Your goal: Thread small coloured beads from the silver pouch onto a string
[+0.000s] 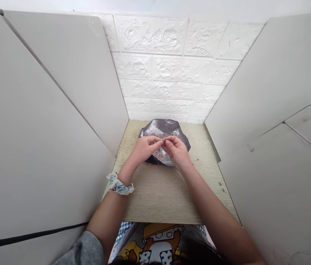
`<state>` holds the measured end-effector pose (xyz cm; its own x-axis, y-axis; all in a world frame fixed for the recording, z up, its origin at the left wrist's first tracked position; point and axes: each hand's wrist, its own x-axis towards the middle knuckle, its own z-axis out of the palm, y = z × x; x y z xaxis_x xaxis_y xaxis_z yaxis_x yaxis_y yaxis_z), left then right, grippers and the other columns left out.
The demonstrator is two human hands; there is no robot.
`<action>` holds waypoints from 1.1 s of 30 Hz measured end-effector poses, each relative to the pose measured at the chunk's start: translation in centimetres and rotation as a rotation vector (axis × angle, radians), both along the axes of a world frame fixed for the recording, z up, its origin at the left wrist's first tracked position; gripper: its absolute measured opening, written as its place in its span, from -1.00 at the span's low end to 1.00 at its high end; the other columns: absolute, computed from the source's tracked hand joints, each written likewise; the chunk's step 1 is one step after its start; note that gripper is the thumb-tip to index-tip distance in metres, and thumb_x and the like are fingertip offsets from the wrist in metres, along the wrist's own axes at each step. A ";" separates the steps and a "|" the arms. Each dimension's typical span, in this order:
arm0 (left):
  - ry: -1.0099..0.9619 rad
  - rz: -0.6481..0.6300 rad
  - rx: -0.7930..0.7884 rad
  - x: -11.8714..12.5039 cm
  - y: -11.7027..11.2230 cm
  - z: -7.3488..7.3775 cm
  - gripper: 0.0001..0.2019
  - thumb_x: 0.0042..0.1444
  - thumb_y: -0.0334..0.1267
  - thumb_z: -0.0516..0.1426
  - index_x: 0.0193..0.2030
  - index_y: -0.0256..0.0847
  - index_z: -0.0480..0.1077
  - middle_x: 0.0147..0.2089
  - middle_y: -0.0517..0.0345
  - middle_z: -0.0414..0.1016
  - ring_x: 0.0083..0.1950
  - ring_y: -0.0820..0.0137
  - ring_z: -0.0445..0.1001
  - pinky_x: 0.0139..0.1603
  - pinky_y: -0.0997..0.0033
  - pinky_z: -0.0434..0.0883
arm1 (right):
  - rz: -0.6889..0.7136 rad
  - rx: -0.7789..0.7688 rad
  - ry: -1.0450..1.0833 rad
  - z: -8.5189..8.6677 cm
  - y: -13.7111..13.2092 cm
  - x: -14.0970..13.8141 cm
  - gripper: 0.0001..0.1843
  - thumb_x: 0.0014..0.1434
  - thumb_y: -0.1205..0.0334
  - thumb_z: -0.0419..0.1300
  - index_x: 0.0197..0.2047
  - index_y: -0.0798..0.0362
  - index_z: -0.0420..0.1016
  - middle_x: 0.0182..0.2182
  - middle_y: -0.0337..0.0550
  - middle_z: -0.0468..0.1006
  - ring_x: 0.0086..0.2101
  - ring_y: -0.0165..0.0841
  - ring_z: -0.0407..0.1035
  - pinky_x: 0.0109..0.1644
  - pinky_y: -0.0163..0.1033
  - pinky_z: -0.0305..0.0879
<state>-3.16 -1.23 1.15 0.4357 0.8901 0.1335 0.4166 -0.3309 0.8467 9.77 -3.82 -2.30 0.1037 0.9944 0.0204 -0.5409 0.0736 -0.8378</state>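
Observation:
My left hand [149, 146] and my right hand [176, 149] meet at the fingertips, both pinched closed. Whatever lies between the fingertips is too small to make out. Right beneath them, a dark grey shiny bag [164, 124] lies spread out on the table. Many small clear, pink and red beads [159, 152] rest on its silvery inside, partly hidden by my hands. A light blue scrunchie with lace trim [121, 186] circles my left wrist.
The narrow wooden tabletop [161, 195] sits between a white panel on the left [61, 92] and another on the right [254, 110]. A white brick-pattern wall [169, 68] closes off the back. Tiny bits [221, 187] lie near the table's right edge.

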 end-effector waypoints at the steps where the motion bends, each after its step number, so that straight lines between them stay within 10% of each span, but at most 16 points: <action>1: 0.001 0.000 0.001 0.0 0.0 0.0 -0.63 -0.05 -0.01 -0.01 -0.34 -0.25 0.45 -0.42 0.15 0.46 -0.40 0.46 0.33 -0.41 0.51 0.22 | -0.001 0.004 -0.003 0.0 0.0 0.0 -0.78 -0.23 0.20 0.29 -0.48 0.03 0.35 -0.47 -0.31 0.46 -0.37 -0.49 0.35 -0.08 -0.26 0.26; 33: -0.048 -0.028 -0.103 0.1 0.1 0.2 -0.67 -0.05 -0.08 0.01 -0.36 -0.28 0.46 -0.43 0.16 0.46 -0.41 0.47 0.33 -0.41 0.52 0.22 | 0.042 0.025 -0.125 -0.4 -0.2 0.0 -0.81 -0.18 0.18 0.26 -0.45 0.02 0.37 -0.48 -0.31 0.43 -0.37 -0.47 0.33 -0.14 -0.27 0.26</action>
